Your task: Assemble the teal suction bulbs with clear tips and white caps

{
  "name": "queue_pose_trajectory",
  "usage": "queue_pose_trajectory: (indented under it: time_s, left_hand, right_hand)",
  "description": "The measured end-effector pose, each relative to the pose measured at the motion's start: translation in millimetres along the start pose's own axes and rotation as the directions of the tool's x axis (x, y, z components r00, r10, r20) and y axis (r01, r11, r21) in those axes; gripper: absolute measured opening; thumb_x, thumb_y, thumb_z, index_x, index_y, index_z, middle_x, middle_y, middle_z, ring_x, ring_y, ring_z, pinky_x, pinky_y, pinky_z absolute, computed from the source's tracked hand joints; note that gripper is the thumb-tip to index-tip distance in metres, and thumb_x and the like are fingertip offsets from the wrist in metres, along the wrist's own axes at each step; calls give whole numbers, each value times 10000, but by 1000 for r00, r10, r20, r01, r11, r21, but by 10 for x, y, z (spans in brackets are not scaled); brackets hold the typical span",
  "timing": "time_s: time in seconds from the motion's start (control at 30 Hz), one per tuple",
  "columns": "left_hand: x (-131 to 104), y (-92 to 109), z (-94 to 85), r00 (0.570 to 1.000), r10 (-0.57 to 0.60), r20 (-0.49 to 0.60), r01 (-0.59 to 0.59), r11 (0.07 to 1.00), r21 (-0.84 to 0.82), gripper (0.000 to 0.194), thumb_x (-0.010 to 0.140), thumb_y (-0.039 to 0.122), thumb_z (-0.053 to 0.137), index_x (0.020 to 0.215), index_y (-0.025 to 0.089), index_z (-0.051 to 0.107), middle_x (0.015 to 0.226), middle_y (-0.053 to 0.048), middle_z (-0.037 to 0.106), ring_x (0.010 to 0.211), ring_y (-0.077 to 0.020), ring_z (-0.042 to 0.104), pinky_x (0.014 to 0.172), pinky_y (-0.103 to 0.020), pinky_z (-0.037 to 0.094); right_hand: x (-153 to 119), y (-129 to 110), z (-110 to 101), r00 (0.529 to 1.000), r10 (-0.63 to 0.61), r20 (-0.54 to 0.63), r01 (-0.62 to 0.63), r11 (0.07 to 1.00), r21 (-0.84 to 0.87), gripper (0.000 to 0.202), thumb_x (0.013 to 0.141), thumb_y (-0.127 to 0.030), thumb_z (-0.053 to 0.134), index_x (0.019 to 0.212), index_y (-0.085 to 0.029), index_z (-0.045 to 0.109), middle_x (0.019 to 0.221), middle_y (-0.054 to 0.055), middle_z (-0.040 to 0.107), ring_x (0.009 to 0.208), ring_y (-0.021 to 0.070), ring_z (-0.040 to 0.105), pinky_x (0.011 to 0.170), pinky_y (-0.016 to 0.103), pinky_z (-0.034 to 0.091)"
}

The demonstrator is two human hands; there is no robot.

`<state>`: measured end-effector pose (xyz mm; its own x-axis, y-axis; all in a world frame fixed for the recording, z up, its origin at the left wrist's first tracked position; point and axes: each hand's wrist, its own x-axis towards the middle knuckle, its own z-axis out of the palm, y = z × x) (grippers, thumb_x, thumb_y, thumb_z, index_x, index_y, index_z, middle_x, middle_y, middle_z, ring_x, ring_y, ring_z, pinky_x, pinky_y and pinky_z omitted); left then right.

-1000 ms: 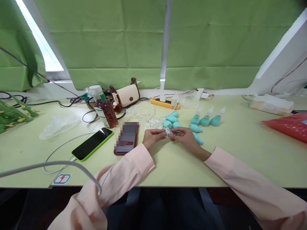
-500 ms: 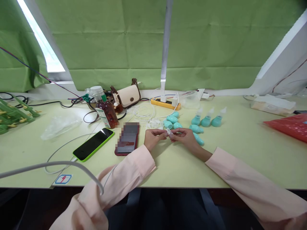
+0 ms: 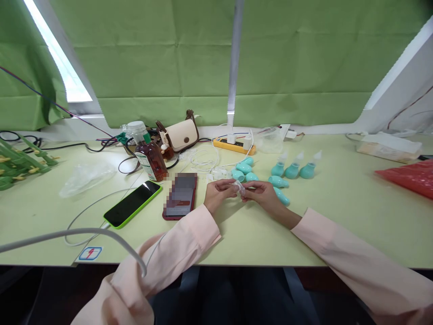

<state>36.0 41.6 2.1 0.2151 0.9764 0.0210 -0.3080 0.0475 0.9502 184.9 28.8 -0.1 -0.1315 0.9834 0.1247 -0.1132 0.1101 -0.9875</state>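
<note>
My left hand and my right hand meet just above the table. Their fingertips pinch a small clear plastic nozzle between them; the fingers partly hide it. Just behind the hands lies a cluster of teal rubber bulbs, one with its open neck facing me. Two more loose bulbs lie by my right hand, one of them the upper bulb. Farther right, three teal bulbs with clear pointed tips stand upright in a row, the middle bulb among them. Several clear plastic parts lie beyond my left hand.
Left of my hands lie a red-cased phone and a green-cased phone on a cable. Behind them stand a bottle and a cream bag. A yellow power strip is at the back; a red plastic package lies right.
Both hands stay together with the clear nozzle pinched between them. The fingertips have shifted slightly, and a bit more of the nozzle shows. The bulbs lie as before.
</note>
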Motion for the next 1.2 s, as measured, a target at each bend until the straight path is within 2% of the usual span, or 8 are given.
queue_pose_trajectory:
  time_s: [0.13, 0.3, 0.43, 0.53, 0.7, 0.93, 1.2]
  left_hand:
    - [-15, 17, 8, 1000, 26, -16, -26, 1000, 12, 313, 450, 203, 763, 723, 87, 661, 645, -70, 667, 559, -146, 592, 613, -297, 467]
    - [-39, 18, 17, 998, 57, -24, -57, 998, 10, 358, 443, 183, 766, 778, 108, 662, 603, -45, 665, 547, -144, 588, 612, -291, 462]
    - [-59, 13, 31, 997, 74, -27, -74, 997, -7, 298, 467, 196, 755, 740, 105, 674, 657, -57, 672, 585, -154, 594, 644, -302, 471]
    - [-70, 15, 35, 998, 65, -1, -65, 997, -47, 280, 533, 242, 720, 770, 99, 675, 729, -78, 673, 672, -183, 609, 685, -329, 481]
    - [-60, 6, 23, 999, 43, 30, -40, 994, -100, 419, 549, 240, 708, 940, 113, 625, 734, -72, 675, 709, -201, 622, 720, -374, 481]
    - [-43, -26, 11, 998, 5, 65, -1, 997, -72, 354, 501, 221, 744, 818, 89, 657, 753, -112, 684, 669, -207, 627, 721, -357, 463]
    - [-42, -5, 6, 995, 8, 97, -2, 998, -67, 390, 489, 200, 753, 851, 94, 655, 738, -103, 686, 704, -210, 626, 760, -342, 440]
  right_hand:
    - [-7, 13, -3, 1000, -15, 17, 15, 999, 31, 260, 485, -301, 735, 671, -154, 628, 693, 13, 607, 537, 116, 556, 560, 301, 501]
    - [-6, 37, -12, 1000, -20, 20, 18, 998, 64, 225, 498, -281, 731, 647, -154, 619, 708, 7, 596, 567, 118, 558, 560, 292, 499]
    - [-24, 13, -2, 999, 17, 40, -21, 995, 94, 236, 500, -291, 729, 663, -159, 621, 698, 9, 600, 553, 117, 552, 554, 292, 492]
    - [-41, -13, 12, 997, 52, 58, -59, 990, 126, 237, 521, -313, 715, 683, -164, 626, 653, 4, 597, 538, 107, 542, 556, 283, 484]
    - [-56, -29, 29, 995, 73, 62, -83, 982, 171, 250, 513, -306, 720, 702, -172, 627, 670, 1, 607, 554, 108, 549, 575, 286, 482]
    - [-79, -19, 48, 993, 92, 74, -105, 976, 192, 267, 492, -297, 729, 695, -161, 623, 641, 3, 596, 549, 113, 551, 575, 293, 481]
    - [-83, -54, 44, 995, 80, 63, -91, 976, 199, 235, 478, -278, 737, 651, -175, 615, 671, -11, 591, 546, 103, 540, 568, 289, 477]
